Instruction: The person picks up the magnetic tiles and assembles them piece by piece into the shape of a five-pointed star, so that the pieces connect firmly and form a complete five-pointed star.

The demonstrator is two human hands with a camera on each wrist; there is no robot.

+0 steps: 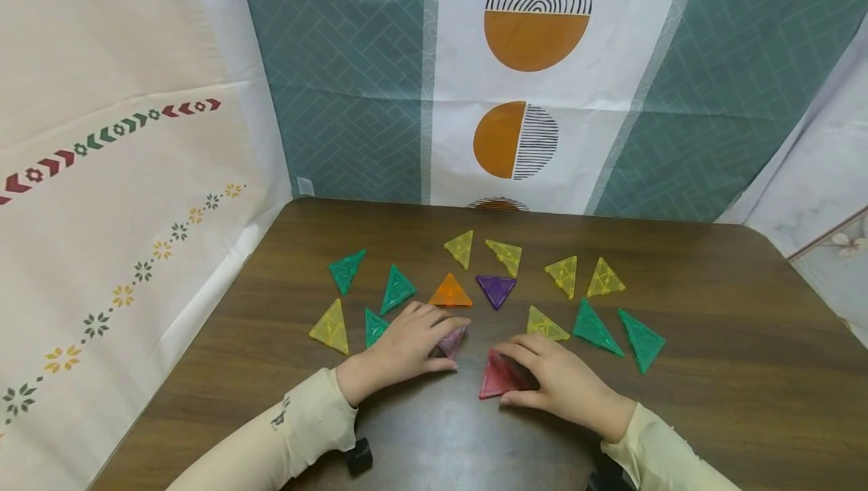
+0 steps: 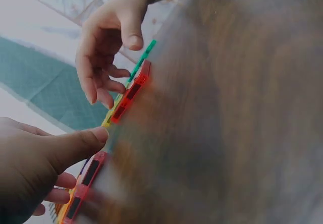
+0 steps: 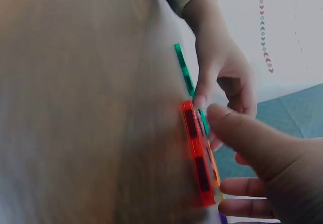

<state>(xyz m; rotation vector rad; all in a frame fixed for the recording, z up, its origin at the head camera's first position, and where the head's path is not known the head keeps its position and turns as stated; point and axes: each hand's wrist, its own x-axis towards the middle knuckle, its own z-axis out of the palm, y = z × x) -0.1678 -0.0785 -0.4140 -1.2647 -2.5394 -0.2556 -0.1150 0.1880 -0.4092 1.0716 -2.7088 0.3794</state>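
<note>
My left hand [image 1: 407, 340] reaches over a pinkish-purple translucent triangle tile [image 1: 453, 342], partly covering it, with thumb and fingers spread apart around it. Seen in the left wrist view, this tile [image 2: 87, 186] has dark strips along its edge, and the thumb is above it. At a red triangle tile [image 1: 499, 378], my right hand [image 1: 563, 382] has its fingers at the far side and its thumb near the front corner. The right wrist view shows the red tile [image 3: 198, 156] lying low by the tabletop between loosely spread thumb and fingers.
An orange tile [image 1: 450, 292] and a purple tile [image 1: 496, 291] lie just beyond the hands. Several green tiles [image 1: 397, 289] and yellow tiles [image 1: 561, 275] lie around both sides on the brown table [image 1: 732, 340]. A patterned cloth [image 1: 353, 84] hangs behind the table.
</note>
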